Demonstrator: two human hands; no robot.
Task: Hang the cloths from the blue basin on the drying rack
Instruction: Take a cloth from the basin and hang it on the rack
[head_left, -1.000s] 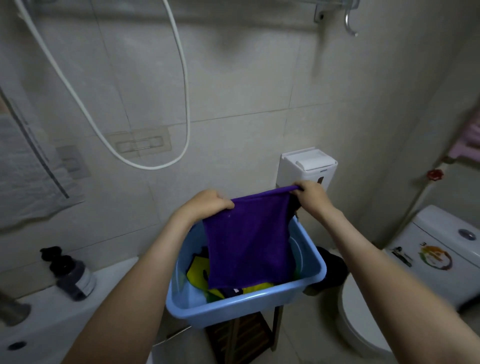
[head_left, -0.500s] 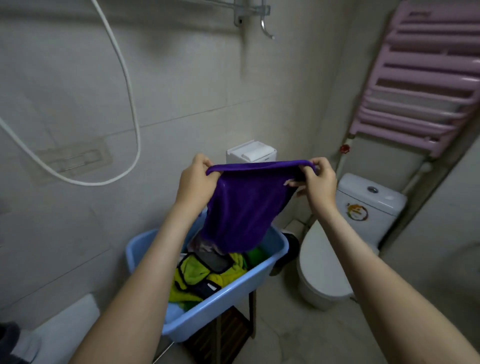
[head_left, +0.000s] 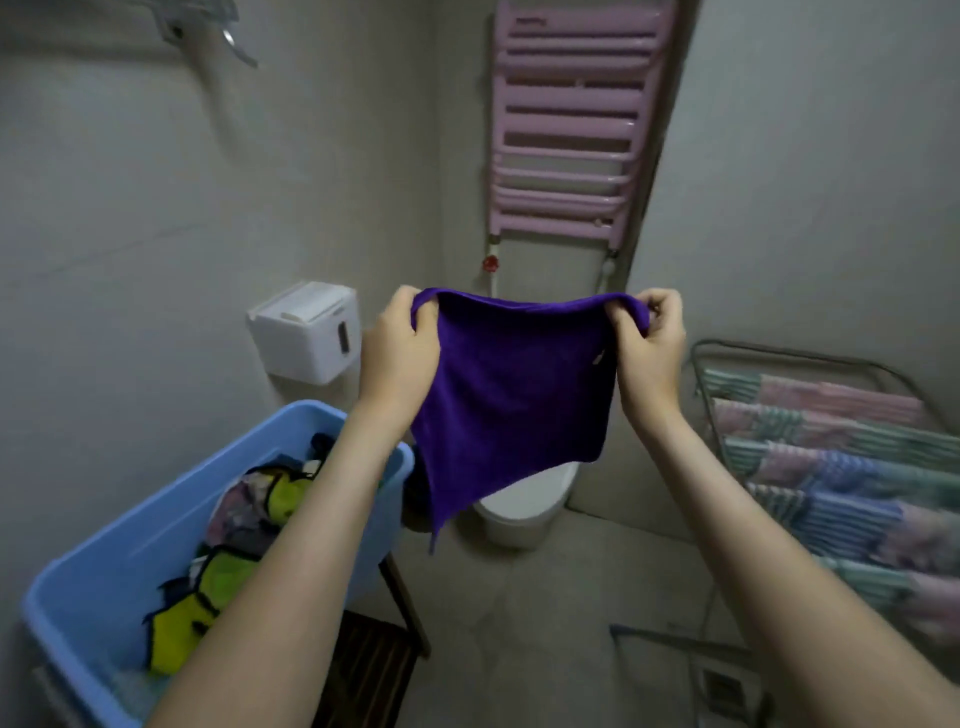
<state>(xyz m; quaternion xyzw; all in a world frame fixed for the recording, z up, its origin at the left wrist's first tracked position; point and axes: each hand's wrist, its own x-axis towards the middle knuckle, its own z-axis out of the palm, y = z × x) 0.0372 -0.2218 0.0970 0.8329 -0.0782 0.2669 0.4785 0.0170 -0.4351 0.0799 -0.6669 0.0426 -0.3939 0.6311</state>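
Note:
A purple cloth (head_left: 511, 395) hangs spread in the air at the middle of the view. My left hand (head_left: 400, 345) pinches its upper left corner and my right hand (head_left: 649, 345) pinches its upper right corner. The blue basin (head_left: 104, 561) stands at the lower left on a dark wooden stool and holds several more cloths, yellow-green with dark trim among them (head_left: 223, 577). The drying rack (head_left: 831, 457) stands at the right, with several striped pastel cloths draped over its rails.
A white toilet (head_left: 524, 501) stands behind the purple cloth. A pink wall radiator (head_left: 566, 124) hangs above it. A white box (head_left: 306, 332) is fixed to the left wall. Bare tiled floor lies between basin and rack.
The view has swung right, and both hands have carried the purple cloth away from the basin toward the right. The drying rack has come into sight.

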